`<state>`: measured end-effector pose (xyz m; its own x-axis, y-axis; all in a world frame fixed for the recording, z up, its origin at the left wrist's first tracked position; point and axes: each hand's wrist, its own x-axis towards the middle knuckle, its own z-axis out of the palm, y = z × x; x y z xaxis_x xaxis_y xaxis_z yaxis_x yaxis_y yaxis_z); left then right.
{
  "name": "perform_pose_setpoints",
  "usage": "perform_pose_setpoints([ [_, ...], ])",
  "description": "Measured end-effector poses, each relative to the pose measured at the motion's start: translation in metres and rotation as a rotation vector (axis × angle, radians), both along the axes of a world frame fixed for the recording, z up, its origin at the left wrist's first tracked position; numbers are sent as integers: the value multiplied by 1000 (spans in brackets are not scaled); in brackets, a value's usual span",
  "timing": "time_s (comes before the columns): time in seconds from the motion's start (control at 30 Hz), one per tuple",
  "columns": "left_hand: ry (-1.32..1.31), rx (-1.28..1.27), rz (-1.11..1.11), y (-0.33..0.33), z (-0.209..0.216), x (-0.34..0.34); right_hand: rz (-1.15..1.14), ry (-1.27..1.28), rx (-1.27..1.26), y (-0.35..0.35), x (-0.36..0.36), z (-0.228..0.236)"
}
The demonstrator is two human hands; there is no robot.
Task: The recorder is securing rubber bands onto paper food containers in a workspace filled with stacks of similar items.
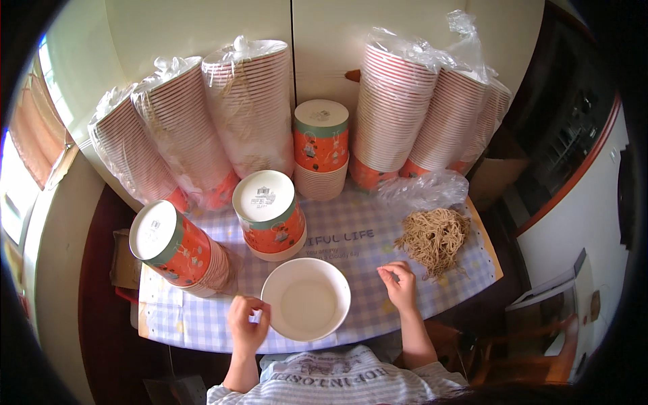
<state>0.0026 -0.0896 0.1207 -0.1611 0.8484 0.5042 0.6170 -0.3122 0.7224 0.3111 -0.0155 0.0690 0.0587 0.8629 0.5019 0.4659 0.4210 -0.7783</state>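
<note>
We see a white bowl [305,304] standing open-side up at the desk's [371,317] near edge. The left hand [248,324], half curled, meets its left rim; whether it grips, we cannot tell. The right hand [399,283], fingertips pinched together, hangs between bowl and tan string heap [435,239]; its contents we cannot discern.

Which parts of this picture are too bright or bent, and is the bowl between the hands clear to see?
In the head view, the window at left is washed out to white; the plastic wrap glints; the fisheye lens bows the table edge, with black filling the corners; the white bowl is clear, its inside softly shaded.
</note>
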Motion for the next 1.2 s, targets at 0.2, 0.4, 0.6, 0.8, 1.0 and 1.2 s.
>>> perform_pose_setpoints([
  [0.2, 437, 73, -450, -11, 29, 46, 333, 1199, -484, -14, -19, 3],
  [0.4, 684, -51, -584, -7, 16, 43, 311, 1393, -566, -22, -20, 3],
  [0.6, 603, -110, -549, -7, 15, 19, 370, 1149, -494, -35, -26, -3],
  [0.8, 543, -186, -509, -7, 15, 3, 545, 555, -248, -53, -57, 20],
  [1.0, 580, -186, -505, -9, 13, 4, 649, 726, -187, -54, -75, 22],
  [1.2, 441, -132, -458, -3, 29, 17, 447, 826, -321, -52, -67, 10],
])
